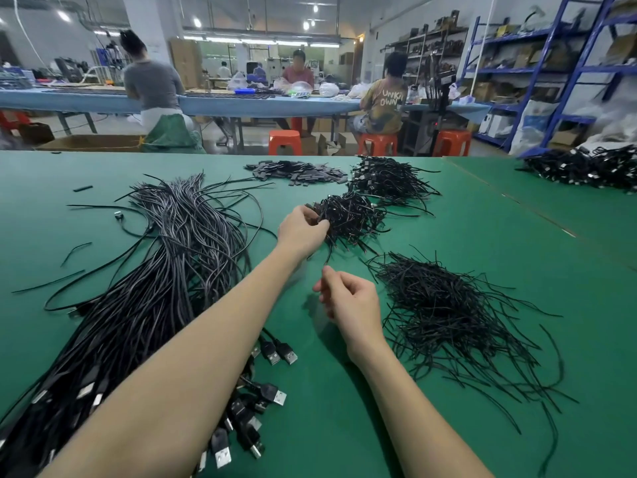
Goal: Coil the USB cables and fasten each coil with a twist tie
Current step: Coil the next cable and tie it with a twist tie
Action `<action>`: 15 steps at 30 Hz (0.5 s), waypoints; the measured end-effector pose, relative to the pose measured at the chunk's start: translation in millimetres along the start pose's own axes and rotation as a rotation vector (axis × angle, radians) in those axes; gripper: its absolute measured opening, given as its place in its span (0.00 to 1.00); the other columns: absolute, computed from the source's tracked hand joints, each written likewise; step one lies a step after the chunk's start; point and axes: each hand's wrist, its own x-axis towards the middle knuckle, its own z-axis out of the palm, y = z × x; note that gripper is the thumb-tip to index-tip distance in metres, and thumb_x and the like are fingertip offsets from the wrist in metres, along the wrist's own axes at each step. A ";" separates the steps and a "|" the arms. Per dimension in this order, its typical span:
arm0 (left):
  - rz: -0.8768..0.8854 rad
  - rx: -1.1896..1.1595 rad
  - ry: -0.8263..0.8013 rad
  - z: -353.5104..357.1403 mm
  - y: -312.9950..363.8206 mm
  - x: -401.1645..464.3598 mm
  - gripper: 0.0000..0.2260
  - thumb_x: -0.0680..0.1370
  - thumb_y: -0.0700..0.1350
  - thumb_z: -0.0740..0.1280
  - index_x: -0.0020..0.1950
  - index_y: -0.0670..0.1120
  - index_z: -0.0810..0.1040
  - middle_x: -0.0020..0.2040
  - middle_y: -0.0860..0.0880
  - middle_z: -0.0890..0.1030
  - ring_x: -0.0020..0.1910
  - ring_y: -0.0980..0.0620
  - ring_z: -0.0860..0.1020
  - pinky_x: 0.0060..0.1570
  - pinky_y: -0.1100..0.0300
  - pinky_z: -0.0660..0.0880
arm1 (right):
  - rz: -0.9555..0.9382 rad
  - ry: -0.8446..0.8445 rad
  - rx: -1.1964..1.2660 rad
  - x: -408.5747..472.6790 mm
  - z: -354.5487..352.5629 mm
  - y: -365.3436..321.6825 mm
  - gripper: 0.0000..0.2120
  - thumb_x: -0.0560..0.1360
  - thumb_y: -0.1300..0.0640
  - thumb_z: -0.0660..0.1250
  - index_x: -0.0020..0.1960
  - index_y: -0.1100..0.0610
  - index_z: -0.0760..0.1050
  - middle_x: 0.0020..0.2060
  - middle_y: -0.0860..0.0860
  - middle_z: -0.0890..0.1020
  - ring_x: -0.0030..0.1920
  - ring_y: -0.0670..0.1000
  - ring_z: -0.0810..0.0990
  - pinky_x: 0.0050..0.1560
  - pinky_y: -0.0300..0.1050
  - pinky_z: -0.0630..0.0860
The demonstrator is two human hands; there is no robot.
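My left arm [179,357] hides part of the cable bundle [155,288]; far-right pile [586,169] cut off.

Green bench [448,236] in front, seam running across its right part. Beyond its far edge, long blue-topped table [241,103], landmark for the rest. Seated at that table: person in grey top [151,84] on the near side at left, person in yellow printed shirt [384,101] on the near side at right, third person in red top [298,75] on the far side. Orange stools [285,142] below the table's near edge. Open cardboard box [93,143] on the floor left of the stools. Blue shelving racks [537,70] right of the table, loaded with boxes. Ceiling lights [262,41] above the table.
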 end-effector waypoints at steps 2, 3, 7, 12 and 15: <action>0.046 -0.053 -0.031 -14.6 -1.2 -20.1 0.04 0.77 0.51 0.68 0.50 0.52 0.77 0.49 0.54 0.80 0.52 0.52 0.78 0.46 0.62 0.74 | -0.003 -0.001 0.019 -0.3 -0.1 1.3 0.20 0.80 0.49 0.67 0.31 0.51 0.81 0.26 0.46 0.78 0.27 0.46 0.71 0.33 0.42 0.66; 0.072 -0.075 -0.047 -21.4 -3.7 -30.4 0.03 0.77 0.51 0.69 0.47 0.53 0.78 0.47 0.56 0.80 0.50 0.55 0.78 0.45 0.62 0.73 | -0.003 -0.003 0.025 -0.3 -0.3 2.1 0.20 0.80 0.50 0.67 0.31 0.52 0.81 0.26 0.46 0.77 0.26 0.46 0.70 0.31 0.41 0.66; 0.139 -0.082 -0.090 -40.5 -19.8 -65.3 0.04 0.77 0.50 0.69 0.44 0.52 0.81 0.40 0.57 0.81 0.40 0.59 0.78 0.40 0.66 0.71 | -0.013 -0.011 0.038 0.1 -1.3 2.4 0.18 0.81 0.52 0.66 0.34 0.56 0.81 0.26 0.47 0.77 0.26 0.46 0.71 0.29 0.37 0.67; 0.156 -0.063 -0.165 -52.7 -24.5 -82.7 0.07 0.78 0.49 0.67 0.43 0.49 0.82 0.43 0.53 0.85 0.45 0.52 0.83 0.49 0.57 0.76 | 0.010 -0.215 -0.232 -3.0 -4.2 -9.2 0.13 0.80 0.53 0.66 0.40 0.55 0.82 0.30 0.47 0.81 0.29 0.46 0.75 0.37 0.43 0.73; 0.145 -0.087 -0.229 -58.3 -31.5 -90.5 0.13 0.82 0.51 0.62 0.44 0.48 0.82 0.44 0.53 0.86 0.42 0.53 0.84 0.44 0.59 0.74 | -0.014 -0.525 -0.779 -0.3 -7.2 -29.1 0.08 0.75 0.47 0.72 0.43 0.51 0.84 0.38 0.44 0.84 0.39 0.44 0.80 0.45 0.41 0.76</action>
